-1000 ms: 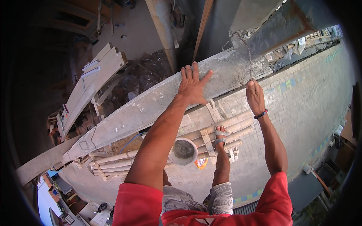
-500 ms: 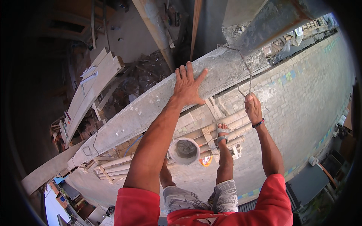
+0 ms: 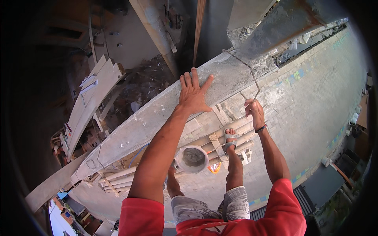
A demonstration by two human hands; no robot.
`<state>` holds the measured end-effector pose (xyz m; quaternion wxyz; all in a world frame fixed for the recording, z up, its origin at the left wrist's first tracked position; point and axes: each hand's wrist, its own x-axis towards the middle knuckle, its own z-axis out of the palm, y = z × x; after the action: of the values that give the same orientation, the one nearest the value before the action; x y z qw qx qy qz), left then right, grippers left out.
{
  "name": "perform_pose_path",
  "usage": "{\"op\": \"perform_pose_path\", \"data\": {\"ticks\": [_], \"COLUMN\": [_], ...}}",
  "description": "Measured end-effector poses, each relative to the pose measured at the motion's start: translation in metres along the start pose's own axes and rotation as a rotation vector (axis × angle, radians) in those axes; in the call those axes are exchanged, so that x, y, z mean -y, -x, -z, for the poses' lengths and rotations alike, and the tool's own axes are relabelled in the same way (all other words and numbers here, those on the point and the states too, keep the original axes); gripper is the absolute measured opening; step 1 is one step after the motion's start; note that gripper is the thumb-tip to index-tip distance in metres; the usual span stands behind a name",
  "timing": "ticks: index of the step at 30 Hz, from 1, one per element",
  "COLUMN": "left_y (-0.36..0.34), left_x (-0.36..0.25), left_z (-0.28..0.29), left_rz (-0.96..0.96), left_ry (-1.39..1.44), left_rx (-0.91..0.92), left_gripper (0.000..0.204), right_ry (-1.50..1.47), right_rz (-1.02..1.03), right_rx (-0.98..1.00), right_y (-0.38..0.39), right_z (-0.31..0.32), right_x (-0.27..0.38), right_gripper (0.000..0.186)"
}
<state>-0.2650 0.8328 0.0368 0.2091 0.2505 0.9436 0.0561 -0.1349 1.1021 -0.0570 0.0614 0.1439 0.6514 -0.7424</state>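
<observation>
My left hand point(image 3: 193, 93) lies with fingers spread on top of a grey concrete beam point(image 3: 153, 115) that runs slantwise across the view. A thin bent steel rod point(image 3: 253, 73) hooks over the beam's far edge and hangs across it toward me. Close below the rod's lower bend is my right hand point(image 3: 256, 113), fingers loosely curled and apart. Whether a fingertip still touches the rod is hard to tell. A second bent rod point(image 3: 99, 154) crosses the beam at its left end.
Below, a bucket of wet grey mix point(image 3: 191, 159) stands by bamboo poles point(image 3: 232, 137), where my sandalled foot point(image 3: 230, 138) rests. Paved ground point(image 3: 307, 114) lies far down on the right. Beyond the beam are a pole point(image 3: 154, 33), curved boards point(image 3: 92, 100) and rubble.
My right hand has loosened from its fist around the rod's lower end and moved slightly down and left. The left hand stays on the beam. The whole view has shifted a little.
</observation>
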Motion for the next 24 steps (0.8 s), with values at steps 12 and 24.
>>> {"op": "perform_pose_path", "data": {"ticks": [12, 24], "left_y": [-0.003, -0.001], "left_x": [-0.005, -0.002], "left_z": [0.008, 0.006], "left_rz": [0.01, 0.037], "left_ry": [-0.013, 0.001], "left_rx": [0.027, 0.063], "left_gripper": [0.124, 0.125], "right_ry": [-0.434, -0.589], "right_rz": [-0.32, -0.088], "right_rx": [-0.353, -0.267], "right_y": [-0.09, -0.108], "right_z": [-0.009, -0.013], "right_x": [0.036, 0.006], "right_gripper": [0.104, 0.078]}}
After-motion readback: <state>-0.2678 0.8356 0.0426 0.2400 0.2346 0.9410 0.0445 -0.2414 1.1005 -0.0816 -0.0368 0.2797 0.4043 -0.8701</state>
